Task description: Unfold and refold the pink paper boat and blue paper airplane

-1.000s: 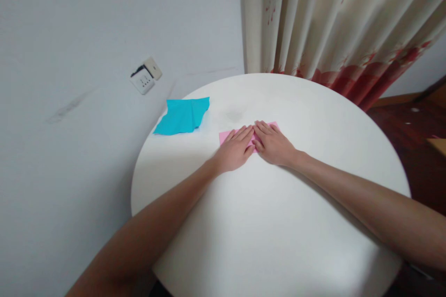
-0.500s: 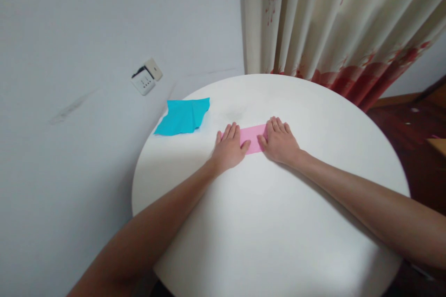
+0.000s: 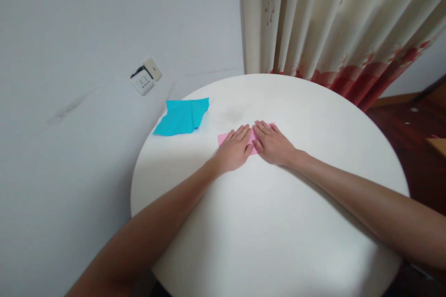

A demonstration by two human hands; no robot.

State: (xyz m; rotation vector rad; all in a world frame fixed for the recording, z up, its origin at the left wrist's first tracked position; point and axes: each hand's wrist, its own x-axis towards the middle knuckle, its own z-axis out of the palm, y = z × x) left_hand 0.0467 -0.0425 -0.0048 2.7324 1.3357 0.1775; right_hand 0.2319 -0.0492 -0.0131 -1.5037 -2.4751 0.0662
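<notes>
A folded strip of pink paper [image 3: 222,138] lies flat on the round white table [image 3: 278,222]. My left hand [image 3: 234,150] and my right hand [image 3: 273,144] press on it palm down, side by side, fingers flat and touching at the middle. Together they cover most of the strip. Only its left end and a sliver between the hands show.
A folded cyan paper [image 3: 183,116] lies at the table's far left rim, close to the wall. A wall socket [image 3: 143,79] is on the white wall to the left. A cream curtain [image 3: 331,23] with red flowers hangs behind the table. Dark wooden floor [image 3: 418,134] lies to the right.
Half a second ago my hands were spread apart at the two ends of the pink strip. They have slid back together to its middle, as a second ago.
</notes>
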